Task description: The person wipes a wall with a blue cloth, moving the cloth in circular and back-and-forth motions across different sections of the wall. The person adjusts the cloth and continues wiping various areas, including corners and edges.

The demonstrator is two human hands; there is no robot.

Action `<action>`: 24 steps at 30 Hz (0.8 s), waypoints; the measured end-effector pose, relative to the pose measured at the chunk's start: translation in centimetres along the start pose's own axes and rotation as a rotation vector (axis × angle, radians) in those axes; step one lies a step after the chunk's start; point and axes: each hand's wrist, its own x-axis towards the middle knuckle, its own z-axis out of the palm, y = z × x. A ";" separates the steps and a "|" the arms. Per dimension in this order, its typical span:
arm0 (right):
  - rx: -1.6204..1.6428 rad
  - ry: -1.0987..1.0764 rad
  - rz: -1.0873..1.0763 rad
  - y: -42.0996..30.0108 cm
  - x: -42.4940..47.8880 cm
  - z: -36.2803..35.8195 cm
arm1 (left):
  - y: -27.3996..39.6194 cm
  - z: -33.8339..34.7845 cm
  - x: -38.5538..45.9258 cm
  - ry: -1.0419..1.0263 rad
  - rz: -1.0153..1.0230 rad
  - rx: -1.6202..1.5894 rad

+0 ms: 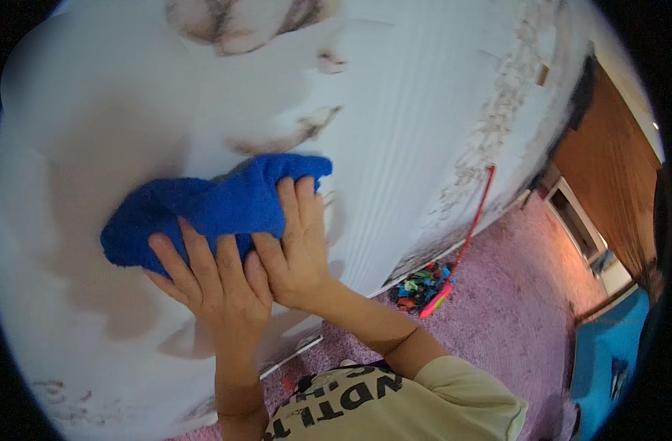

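Note:
A crumpled blue cloth [220, 204] lies pressed against a white wall [391, 138] that bears a printed brown and grey pattern. My left hand [220, 275] rests palm-in on the cloth's lower edge, fingers spread over its folds. Just to the right, and touching its thumb side, my right hand [297, 253] pins the cloth's right part, fingertips near its upper corner. Both hands hold the cloth against the wall. What is under the palms is hidden.
A thin red stick with a pink end [436, 300] leans on the wall beside a heap of small multicoloured things [418, 286]. Pink carpet [501, 286] covers the floor. At right are a brown wooden surface [606, 160], a white-framed opening [575, 215] and a blue panel-like object [606, 358].

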 end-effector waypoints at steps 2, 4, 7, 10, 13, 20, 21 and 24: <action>0.018 -0.065 -0.066 -1.8 1.0 0.8 | -1.5 -0.9 -0.1 0.047 -0.058 0.012; 0.031 -0.096 -0.159 -3.4 1.6 2.2 | -3.6 -1.9 -0.3 0.109 -0.128 0.048; 0.091 -0.148 -0.302 -6.4 2.6 4.6 | -7.8 -3.9 -1.9 0.172 -0.129 0.136; 0.207 -0.314 -0.334 -8.2 3.7 5.3 | -10.2 -4.5 -3.0 0.249 -0.054 0.169; 0.045 -0.207 -0.266 -6.6 2.6 4.9 | -8.0 -3.5 -1.2 0.264 -0.028 0.132; -0.101 -0.041 0.151 -0.6 -2.7 0.4 | 0.8 -1.0 -0.1 -0.062 0.025 -0.151; -0.177 -0.033 0.176 -0.3 -3.6 0.2 | 1.7 -0.6 -0.3 -0.084 0.056 -0.172; -0.180 -0.081 0.211 -1.2 -5.0 -0.1 | 1.1 -0.3 -1.9 -0.096 0.068 -0.181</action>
